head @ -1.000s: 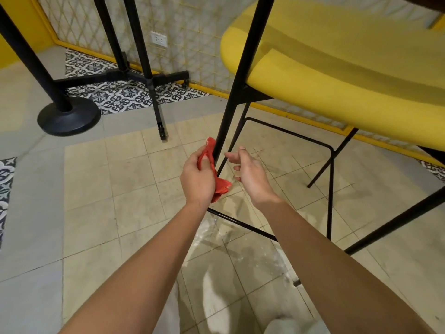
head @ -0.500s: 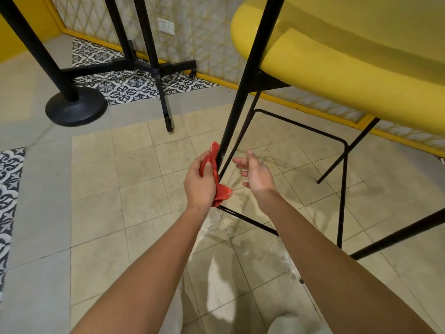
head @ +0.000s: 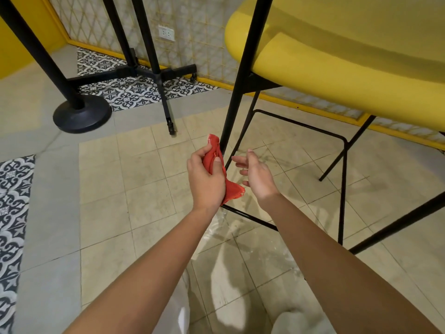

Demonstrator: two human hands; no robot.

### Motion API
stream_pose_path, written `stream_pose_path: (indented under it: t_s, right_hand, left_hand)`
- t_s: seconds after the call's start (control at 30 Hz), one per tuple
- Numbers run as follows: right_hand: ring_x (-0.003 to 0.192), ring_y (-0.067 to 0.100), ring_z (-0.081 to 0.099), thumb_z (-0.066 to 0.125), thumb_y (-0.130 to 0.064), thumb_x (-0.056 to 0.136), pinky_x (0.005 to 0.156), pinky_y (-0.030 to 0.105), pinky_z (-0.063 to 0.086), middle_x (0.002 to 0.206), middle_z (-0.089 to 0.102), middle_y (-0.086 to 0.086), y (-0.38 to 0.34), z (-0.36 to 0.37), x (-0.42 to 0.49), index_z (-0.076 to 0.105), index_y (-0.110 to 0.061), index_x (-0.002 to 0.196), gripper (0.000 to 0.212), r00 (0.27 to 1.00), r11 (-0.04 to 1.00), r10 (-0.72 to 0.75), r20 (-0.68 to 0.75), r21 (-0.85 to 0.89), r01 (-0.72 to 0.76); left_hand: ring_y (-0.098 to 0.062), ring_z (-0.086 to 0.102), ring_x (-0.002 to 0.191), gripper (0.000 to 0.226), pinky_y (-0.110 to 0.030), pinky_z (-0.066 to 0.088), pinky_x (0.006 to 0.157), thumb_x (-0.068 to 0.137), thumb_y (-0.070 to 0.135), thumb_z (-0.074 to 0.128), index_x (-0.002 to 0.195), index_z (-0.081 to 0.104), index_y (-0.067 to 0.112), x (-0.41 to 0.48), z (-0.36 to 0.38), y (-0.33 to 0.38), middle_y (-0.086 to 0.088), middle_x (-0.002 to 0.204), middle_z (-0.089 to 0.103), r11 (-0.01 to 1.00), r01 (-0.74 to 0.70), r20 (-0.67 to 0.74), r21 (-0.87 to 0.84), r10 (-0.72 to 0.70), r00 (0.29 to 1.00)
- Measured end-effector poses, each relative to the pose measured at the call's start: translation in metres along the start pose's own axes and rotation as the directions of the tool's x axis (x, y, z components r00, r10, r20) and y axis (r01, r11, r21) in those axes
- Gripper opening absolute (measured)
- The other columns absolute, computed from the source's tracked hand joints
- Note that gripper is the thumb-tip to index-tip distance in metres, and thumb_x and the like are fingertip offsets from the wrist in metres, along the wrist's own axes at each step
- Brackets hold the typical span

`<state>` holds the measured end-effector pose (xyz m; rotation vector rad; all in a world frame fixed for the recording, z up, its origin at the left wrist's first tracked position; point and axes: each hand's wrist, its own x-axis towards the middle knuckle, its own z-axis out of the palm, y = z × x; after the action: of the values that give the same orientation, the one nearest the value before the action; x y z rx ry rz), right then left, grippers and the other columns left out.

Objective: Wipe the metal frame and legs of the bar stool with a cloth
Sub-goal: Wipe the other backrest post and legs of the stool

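A bar stool with a yellow seat (head: pixel 337 54) stands on black metal legs to the right. Its front left leg (head: pixel 240 75) slants down toward my hands. My left hand (head: pixel 204 179) grips a red cloth (head: pixel 213 155) wrapped against the lower part of that leg. My right hand (head: pixel 257 174) hovers just right of the leg, fingers relaxed, holding nothing. The thin black footrest frame (head: pixel 342 189) runs around the legs behind and below my hands.
A black round table base (head: pixel 81 114) and its pole stand at the left. A black stand with a cross base (head: pixel 154 73) and slanted legs sits near the patterned wall. Beige floor tiles lie below, with pale smears near my legs.
The view has shifted slightly and my left hand with the cloth has slid a little down the leg. My right hand has opened and drawn slightly away from the leg.
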<state>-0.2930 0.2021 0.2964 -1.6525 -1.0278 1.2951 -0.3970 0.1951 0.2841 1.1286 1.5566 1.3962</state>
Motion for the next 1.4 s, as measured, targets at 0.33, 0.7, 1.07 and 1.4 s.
stream_pose_path:
  t_s: [0.33, 0.7, 1.07, 1.4]
  right_hand:
    - [0.106, 0.013, 0.056, 0.025, -0.043, 0.101, 0.105, 0.041, 0.039, 0.105, 0.062, -0.004, -0.019, -0.010, -0.013, 0.062, -0.028, 0.083, 0.043, 0.997, 0.997, -0.039, -0.069, 0.067, 0.044]
    - [0.114, 0.018, 0.054, 0.023, -0.049, 0.099, 0.107, 0.043, 0.036, 0.116, 0.061, 0.001, 0.000, -0.022, -0.010, 0.067, -0.022, 0.107, 0.052, 0.998, 0.999, 0.036, -0.048, 0.035, -0.034]
    - [0.113, 0.015, 0.053, 0.022, -0.048, 0.100, 0.107, 0.040, 0.036, 0.124, 0.060, 0.003, -0.009, -0.011, -0.010, 0.063, -0.019, 0.117, 0.053, 0.999, 0.998, 0.045, 0.000, 0.040, -0.045]
    - [0.111, 0.017, 0.053, 0.023, -0.048, 0.100, 0.105, 0.037, 0.037, 0.125, 0.059, 0.004, -0.005, -0.011, -0.010, 0.061, -0.018, 0.122, 0.054, 0.998, 0.997, 0.067, 0.020, 0.030, -0.068]
  left_hand:
    - [-0.021, 0.053, 0.102, 0.038, -0.031, 0.048, 0.077, 0.087, 0.010, 0.058, 0.124, 0.054, 0.019, 0.017, -0.018, 0.029, -0.004, 0.122, 0.051, 0.464, -0.754, 0.418, 0.465, 0.635, 0.649]
    - [-0.024, 0.053, 0.092, 0.047, -0.034, 0.047, 0.072, 0.088, 0.004, 0.051, 0.135, 0.048, 0.010, 0.018, -0.025, -0.005, -0.008, 0.130, 0.043, -0.261, -0.821, 0.859, 0.509, 0.214, 0.465]
    - [-0.024, 0.052, 0.095, 0.063, -0.035, 0.050, 0.076, 0.079, -0.003, 0.057, 0.137, 0.045, 0.019, 0.033, -0.034, -0.006, -0.004, 0.132, 0.048, -0.030, -0.902, 0.870, 0.430, 0.280, 0.406]
    - [-0.019, 0.063, 0.103, 0.034, -0.039, 0.050, 0.093, 0.095, 0.006, 0.046, 0.123, 0.060, 0.019, 0.045, -0.032, 0.007, -0.004, 0.117, 0.065, 0.984, 0.168, 0.203, -0.051, -0.155, 0.967]
